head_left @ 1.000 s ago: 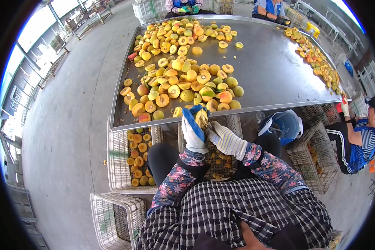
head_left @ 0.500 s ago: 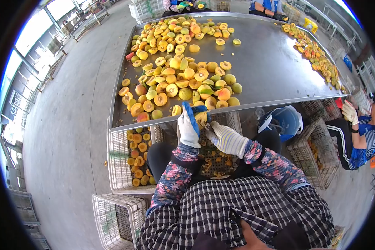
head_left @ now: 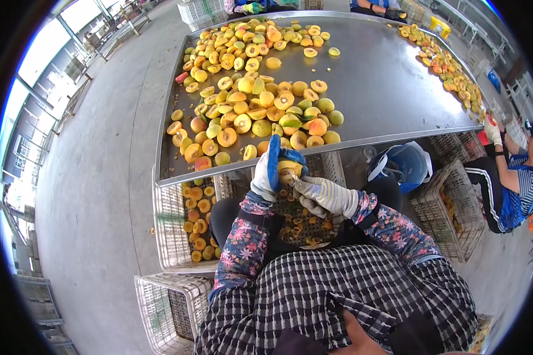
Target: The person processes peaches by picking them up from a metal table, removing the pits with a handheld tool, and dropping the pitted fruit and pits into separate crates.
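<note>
My left hand, in a white glove with blue coating, is closed around a yellow peach half just off the near edge of the metal table. My right hand, in a striped knit glove, grips a small metal tool whose tip is at the cut face of the peach half. The tool's exact shape is mostly hidden by the fingers. Beyond my hands, many halved peaches lie heaped on the table, cut faces and skins showing. Beneath my hands, a crate holds small peach scraps.
A crate of peach halves stands left of my knees, with another white crate behind it. To the right are a blue bucket and a crate. A co-worker sits at far right; others sit across the table.
Both hands have come slightly nearer to me with the peach half, and my left hand has turned. The right hand stays against the fruit with the tool. The co-worker's gloved hand at right has risen.
</note>
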`<state>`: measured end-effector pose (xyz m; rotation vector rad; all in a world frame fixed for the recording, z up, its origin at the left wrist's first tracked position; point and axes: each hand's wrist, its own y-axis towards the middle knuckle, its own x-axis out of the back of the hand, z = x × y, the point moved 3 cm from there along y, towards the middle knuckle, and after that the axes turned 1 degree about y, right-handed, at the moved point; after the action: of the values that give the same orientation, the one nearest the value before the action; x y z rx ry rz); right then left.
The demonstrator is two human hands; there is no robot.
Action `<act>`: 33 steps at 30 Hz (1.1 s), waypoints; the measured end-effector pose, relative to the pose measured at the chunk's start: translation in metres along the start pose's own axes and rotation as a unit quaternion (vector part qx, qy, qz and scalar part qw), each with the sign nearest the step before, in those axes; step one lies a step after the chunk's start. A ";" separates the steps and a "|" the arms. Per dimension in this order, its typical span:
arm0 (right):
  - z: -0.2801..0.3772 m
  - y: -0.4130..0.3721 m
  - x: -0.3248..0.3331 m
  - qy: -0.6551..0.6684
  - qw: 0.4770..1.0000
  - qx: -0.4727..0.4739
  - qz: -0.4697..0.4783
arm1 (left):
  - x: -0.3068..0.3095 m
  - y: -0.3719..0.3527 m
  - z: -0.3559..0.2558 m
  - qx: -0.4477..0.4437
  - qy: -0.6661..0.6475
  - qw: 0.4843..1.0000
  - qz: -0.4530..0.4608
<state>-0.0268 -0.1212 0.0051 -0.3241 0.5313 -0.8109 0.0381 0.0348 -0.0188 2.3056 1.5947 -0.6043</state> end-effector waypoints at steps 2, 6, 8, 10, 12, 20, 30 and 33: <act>0.000 -0.001 -0.001 0.064 0.998 -0.010 0.016 | -0.002 0.003 0.007 0.017 -0.081 0.995 -0.050; -0.004 -0.001 0.001 0.032 0.998 0.031 -0.032 | -0.014 0.006 0.019 0.067 -0.208 0.967 -0.131; -0.003 0.000 0.002 -0.052 0.992 0.083 -0.081 | -0.018 0.006 0.023 0.077 -0.225 0.958 -0.159; -0.005 0.002 0.003 -0.145 0.970 0.154 -0.122 | -0.018 0.008 0.028 0.062 -0.237 0.956 -0.161; -0.007 0.000 0.001 -0.231 0.929 0.260 -0.125 | -0.013 0.010 0.034 0.064 -0.290 0.940 -0.168; -0.032 -0.022 0.034 -0.599 0.796 0.004 -0.087 | 0.080 -0.033 -0.021 -0.055 0.166 0.941 -0.290; -0.039 -0.025 0.039 -0.650 0.756 -0.005 -0.074 | 0.131 -0.026 -0.077 -0.013 0.735 0.631 -0.246; -0.031 -0.026 0.039 -0.635 0.767 -0.058 -0.062 | 0.126 0.022 -0.050 0.054 0.661 0.730 -0.167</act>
<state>-0.0376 -0.1693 -0.0206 -0.9279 -0.7426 -0.5112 0.1068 0.1527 -0.0365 2.5919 2.5096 1.3154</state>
